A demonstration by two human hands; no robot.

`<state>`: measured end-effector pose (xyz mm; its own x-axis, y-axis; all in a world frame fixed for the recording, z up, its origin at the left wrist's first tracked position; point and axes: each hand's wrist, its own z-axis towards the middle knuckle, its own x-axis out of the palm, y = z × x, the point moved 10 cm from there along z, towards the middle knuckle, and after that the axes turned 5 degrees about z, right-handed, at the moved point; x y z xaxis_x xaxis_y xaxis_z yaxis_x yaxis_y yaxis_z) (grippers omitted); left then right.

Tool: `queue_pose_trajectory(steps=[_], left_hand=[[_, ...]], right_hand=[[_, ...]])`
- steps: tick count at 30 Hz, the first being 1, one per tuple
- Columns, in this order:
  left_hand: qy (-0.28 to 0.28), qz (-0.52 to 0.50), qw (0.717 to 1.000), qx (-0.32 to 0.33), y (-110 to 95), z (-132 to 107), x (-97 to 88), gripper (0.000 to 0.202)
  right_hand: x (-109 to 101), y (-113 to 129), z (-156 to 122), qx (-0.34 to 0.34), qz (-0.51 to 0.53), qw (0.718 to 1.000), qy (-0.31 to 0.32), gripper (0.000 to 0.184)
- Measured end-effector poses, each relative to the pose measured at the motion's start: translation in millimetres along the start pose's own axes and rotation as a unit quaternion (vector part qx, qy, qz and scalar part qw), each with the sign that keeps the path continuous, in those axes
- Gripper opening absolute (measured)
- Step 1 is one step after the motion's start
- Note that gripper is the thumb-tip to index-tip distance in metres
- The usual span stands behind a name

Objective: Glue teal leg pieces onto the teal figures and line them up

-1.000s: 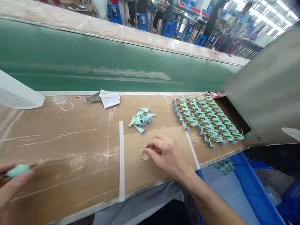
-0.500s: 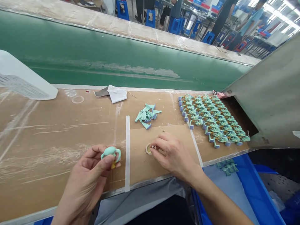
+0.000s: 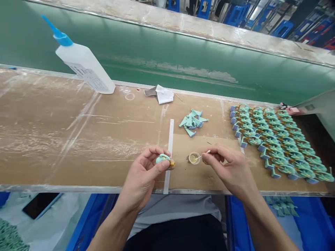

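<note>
My left hand (image 3: 142, 172) is closed round a small teal toy part (image 3: 163, 159) with a yellow bit at its end, held just above the brown table near a strip of white tape (image 3: 169, 150). My right hand (image 3: 230, 167) pinches a thin white stick (image 3: 203, 154) whose tip dips into a little round cap of yellowish glue (image 3: 194, 158) on the cardboard sheet. The two hands are about a hand's width apart.
A small heap of teal parts (image 3: 192, 121) lies behind the cap. Rows of several assembled teal pieces (image 3: 274, 139) fill the right of the table. A white squeeze bottle with a blue nozzle (image 3: 81, 62) and a folded white cloth (image 3: 163, 94) stand by the green conveyor belt (image 3: 157, 52). Blue bins sit below.
My left hand has come in from the left edge with the teal part to beside the tape. The view swung left, bringing the bottle in. My right hand stayed at the cap.
</note>
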<state>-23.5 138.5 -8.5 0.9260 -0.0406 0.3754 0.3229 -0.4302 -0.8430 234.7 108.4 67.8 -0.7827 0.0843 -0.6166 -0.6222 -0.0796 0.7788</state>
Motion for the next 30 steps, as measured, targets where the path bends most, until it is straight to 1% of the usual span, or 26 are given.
queue_pose_trajectory(steps=[3,5,7,10,11,15,17,19,21,22,24,25,27,30], left_hand=[[0.026,-0.031,0.999,-0.033,14.2,-3.8,8.6,0.040],[0.014,-0.040,0.998,-0.045,24.3,-4.6,7.5,0.046],[0.000,-0.043,0.998,-0.044,30.4,-4.9,5.0,0.045],[0.008,-0.048,0.998,-0.044,32.0,-6.1,5.2,0.039],[0.015,-0.049,0.997,-0.054,32.2,-7.0,5.8,0.040],[0.047,-0.056,0.992,-0.100,31.2,-10.3,8.0,0.059],[0.073,-0.063,0.991,-0.094,28.2,-10.7,12.3,0.054],[0.108,-0.066,0.989,-0.076,26.7,-11.6,20.6,0.044],[0.131,-0.050,0.989,-0.057,28.5,-13.0,28.0,0.044],[0.128,-0.036,0.990,-0.046,30.0,-13.3,29.6,0.047],[0.106,0.002,0.994,-0.020,32.3,-13.6,30.4,0.050],[0.095,0.021,0.995,-0.006,32.9,-13.9,31.3,0.048],[0.085,0.051,0.995,0.019,33.3,-15.1,35.8,0.042],[0.078,0.077,0.993,0.045,32.7,-16.9,43.7,0.032]], right_hand=[[0.8,3.7,-1.2,-0.003,-0.009,1.000,0.019,0.021],[1.1,8.6,-1.2,-0.015,-0.018,0.999,0.037,0.020],[1.1,14.1,-1.1,-0.031,-0.028,0.998,0.056,0.018],[2.3,21.6,-1.4,-0.052,-0.040,0.994,0.091,0.019],[3.0,24.0,-1.7,-0.058,-0.045,0.992,0.103,0.019],[5.5,33.4,-2.6,-0.082,-0.059,0.986,0.137,0.024],[5.9,36.7,-2.9,-0.093,-0.060,0.984,0.141,0.025],[4.3,37.3,-2.6,-0.100,-0.060,0.985,0.130,0.023],[2.7,33.7,-2.4,-0.094,-0.059,0.987,0.118,0.021],[1.9,31.0,-2.6,-0.086,-0.058,0.988,0.110,0.020],[-0.9,26.6,-3.8,-0.071,-0.051,0.992,0.088,0.016],[-4.0,25.5,-5.1,-0.064,-0.043,0.995,0.067,0.014],[-13.8,23.6,-9.8,-0.044,-0.016,0.999,0.001,0.012],[-23.0,15.4,-22.6,0.016,0.051,0.995,-0.089,0.009]])
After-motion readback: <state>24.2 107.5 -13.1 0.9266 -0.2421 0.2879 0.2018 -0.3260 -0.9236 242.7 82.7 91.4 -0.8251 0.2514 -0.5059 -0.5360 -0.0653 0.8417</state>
